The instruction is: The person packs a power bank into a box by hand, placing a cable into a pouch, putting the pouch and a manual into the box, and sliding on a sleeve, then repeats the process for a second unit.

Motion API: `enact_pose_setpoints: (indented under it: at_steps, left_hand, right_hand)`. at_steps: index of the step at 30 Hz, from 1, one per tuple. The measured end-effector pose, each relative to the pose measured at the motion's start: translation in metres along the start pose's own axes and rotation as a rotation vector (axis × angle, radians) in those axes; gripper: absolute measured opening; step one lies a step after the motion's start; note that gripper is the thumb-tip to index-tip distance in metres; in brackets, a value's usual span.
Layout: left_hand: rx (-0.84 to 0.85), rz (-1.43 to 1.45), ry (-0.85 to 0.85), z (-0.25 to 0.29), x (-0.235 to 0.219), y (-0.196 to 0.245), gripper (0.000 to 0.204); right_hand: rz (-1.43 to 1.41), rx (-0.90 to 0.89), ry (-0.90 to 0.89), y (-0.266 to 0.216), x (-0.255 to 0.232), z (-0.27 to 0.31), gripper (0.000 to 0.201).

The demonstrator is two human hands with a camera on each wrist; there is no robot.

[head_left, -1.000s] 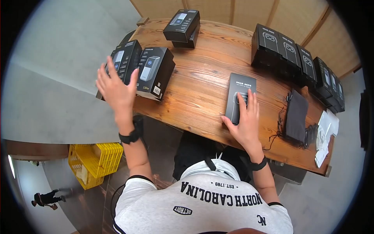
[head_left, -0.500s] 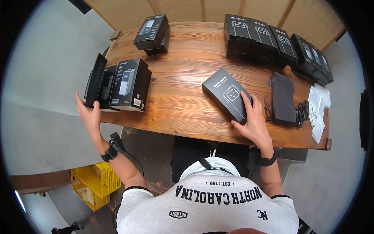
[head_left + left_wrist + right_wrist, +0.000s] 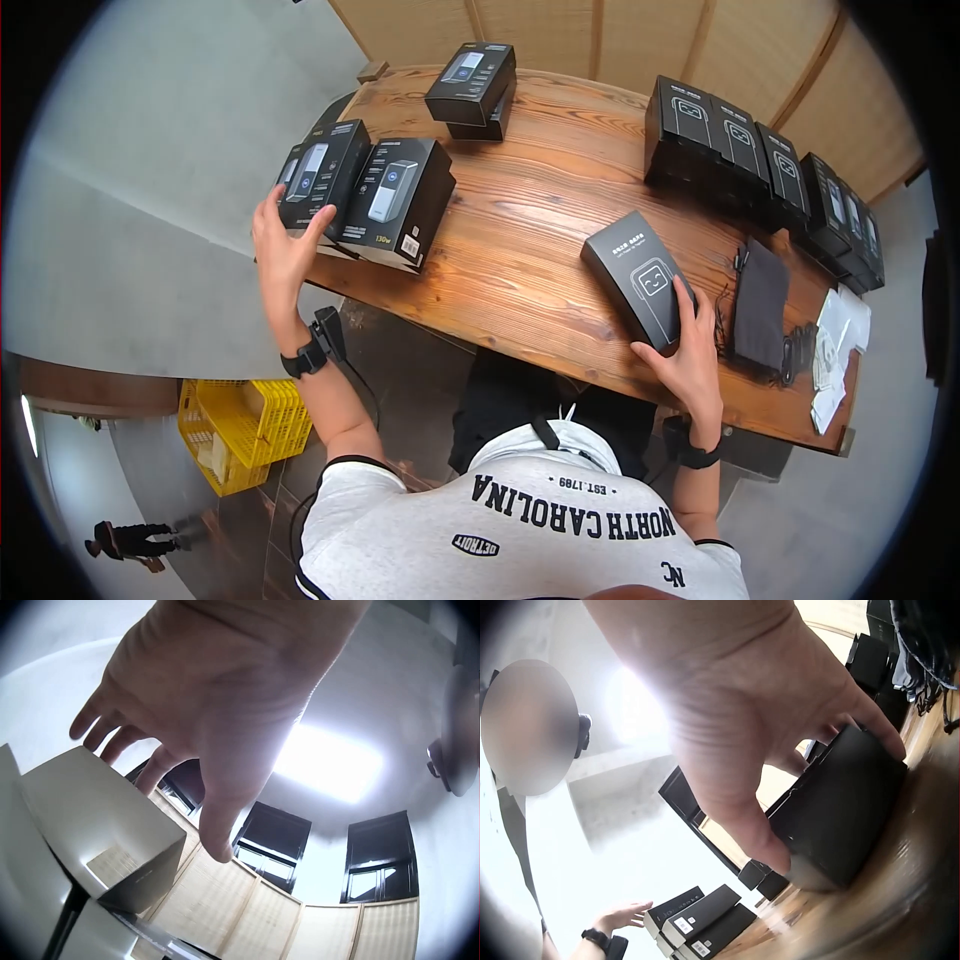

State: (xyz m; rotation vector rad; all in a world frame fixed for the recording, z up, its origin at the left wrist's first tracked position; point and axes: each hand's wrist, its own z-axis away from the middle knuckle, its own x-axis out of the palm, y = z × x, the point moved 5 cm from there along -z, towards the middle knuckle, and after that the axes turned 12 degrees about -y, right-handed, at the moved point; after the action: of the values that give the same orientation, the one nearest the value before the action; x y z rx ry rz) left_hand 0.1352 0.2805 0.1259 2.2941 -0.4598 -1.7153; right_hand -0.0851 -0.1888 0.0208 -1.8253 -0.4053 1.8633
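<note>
A black box with a smiling-face outline [image 3: 640,285] lies slanted near the front edge of the wooden table. My right hand [image 3: 690,360] grips its near end, thumb on one side and fingers on the other; the right wrist view shows this hand [image 3: 742,712] spanning the dark box [image 3: 847,802]. At the table's left, my left hand [image 3: 285,250] is beside black boxes with device pictures [image 3: 325,180], fingers spread and thumb out. From the left wrist, the hand [image 3: 202,697] shows beside a box [image 3: 105,817]; whether the fingertips touch it is unclear.
Two stacked boxes [image 3: 470,85] stand at the back. A row of black boxes [image 3: 740,150] lines the back right. Right of my right hand lie a dark pouch [image 3: 760,305], a coiled cable [image 3: 797,352] and white packaging [image 3: 835,340]. Yellow crates [image 3: 245,430] are on the floor.
The box under my right hand has turned from straight to slanted, and that hand has moved to its near end. A box by my left hand stood tilted up half a second ago and is lowered now.
</note>
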Motion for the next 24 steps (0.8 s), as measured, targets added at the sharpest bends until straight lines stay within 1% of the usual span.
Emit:
enact_pose_setpoints:
  at_steps: [1, 2, 4, 5, 7, 8, 10, 11, 12, 14, 15, 16, 18, 19, 21, 22, 24]
  left_hand:
    - [-0.019, 0.004, 0.026, -0.004, -0.001, 0.002, 0.092]
    - [-0.019, 0.007, 0.024, -0.009, -0.001, 0.002, 0.092]
    - [-0.042, -0.064, -0.068, -0.024, 0.003, -0.005, 0.114]
    - [-0.037, -0.06, -0.072, -0.032, 0.004, -0.009, 0.114]
    - [-0.009, -0.058, -0.249, -0.048, 0.018, -0.019, 0.127]
    - [0.001, -0.054, -0.253, -0.051, 0.019, -0.021, 0.127]
    - [0.02, 0.078, -0.356, -0.056, 0.025, -0.027, 0.128]
    - [0.003, 0.059, -0.321, -0.056, 0.021, -0.028, 0.126]
    - [0.014, 0.062, -0.325, -0.057, 0.018, -0.031, 0.126]
    - [0.125, 0.142, -0.308, -0.054, 0.013, -0.032, 0.124]
    - [0.128, 0.116, -0.313, -0.05, 0.009, -0.026, 0.122]
    - [0.139, 0.12, -0.32, -0.044, 0.006, -0.018, 0.122]
    - [0.293, 0.166, -0.257, -0.021, -0.011, 0.024, 0.121]
    - [0.306, 0.171, -0.263, -0.009, -0.016, 0.043, 0.121]
    - [0.533, 0.135, -0.311, 0.023, -0.015, 0.092, 0.122]
    - [0.628, 0.172, -0.37, 0.038, -0.008, 0.114, 0.123]
    - [0.792, 0.17, -0.528, 0.069, 0.023, 0.155, 0.123]
  right_hand:
    - [-0.009, 0.008, 0.006, 0.001, 0.0, 0.0, 0.103]
    - [-0.007, 0.011, 0.006, 0.001, 0.0, -0.001, 0.103]
    - [-0.041, 0.005, 0.03, 0.001, -0.001, -0.004, 0.105]
    - [-0.039, 0.012, 0.033, 0.001, -0.001, -0.006, 0.105]
    - [0.001, 0.027, 0.01, 0.002, 0.0, -0.009, 0.103]
    - [0.003, 0.037, 0.016, 0.002, -0.002, -0.009, 0.103]
    - [-0.047, 0.002, -0.001, 0.001, -0.003, -0.008, 0.1]
    - [-0.054, -0.033, 0.013, 0.001, -0.004, -0.005, 0.099]
    - [-0.053, -0.023, 0.02, 0.002, -0.006, -0.002, 0.099]
    - [-0.094, -0.035, -0.017, 0.002, -0.008, 0.004, 0.099]
    - [-0.093, -0.024, -0.012, 0.004, -0.009, 0.008, 0.099]
    - [-0.106, -0.032, 0.002, 0.005, -0.011, 0.012, 0.1]
    - [-0.118, -0.026, 0.025, 0.01, -0.014, 0.018, 0.1]
    - [-0.141, -0.046, 0.06, 0.011, -0.019, 0.022, 0.1]
    - [-0.154, -0.071, 0.124, 0.011, -0.03, 0.029, 0.1]
    - [-0.152, -0.058, 0.127, 0.012, -0.034, 0.031, 0.1]
    - [-0.126, -0.098, 0.245, 0.012, -0.045, 0.037, 0.099]
